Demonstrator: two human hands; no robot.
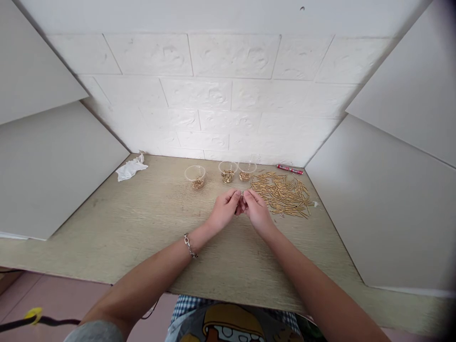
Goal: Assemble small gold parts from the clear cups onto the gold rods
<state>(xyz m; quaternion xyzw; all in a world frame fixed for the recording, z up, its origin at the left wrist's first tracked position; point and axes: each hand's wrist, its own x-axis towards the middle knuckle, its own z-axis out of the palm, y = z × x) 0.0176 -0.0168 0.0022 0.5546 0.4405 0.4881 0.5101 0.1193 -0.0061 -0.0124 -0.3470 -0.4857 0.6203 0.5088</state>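
Observation:
My left hand (226, 205) and my right hand (255, 207) meet fingertip to fingertip above the middle of the table. Both are closed in a pinch. A tiny light-coloured bit shows between the fingertips, too small to name. Just right of my right hand lies a spread pile of thin gold-coloured metal rods (281, 194). Beyond my hands stand clear plastic cups with small gold-coloured parts: a left cup (195, 176), a middle cup (228, 172) and a right cup (246, 172).
The wooden table (117, 228) ends at a white brick-patterned wall (210, 95). Grey panels flank it, one left (60, 171) and one right (388, 199). A crumpled white tissue (131, 168) lies back left. A red patterned tube (289, 169) lies back right.

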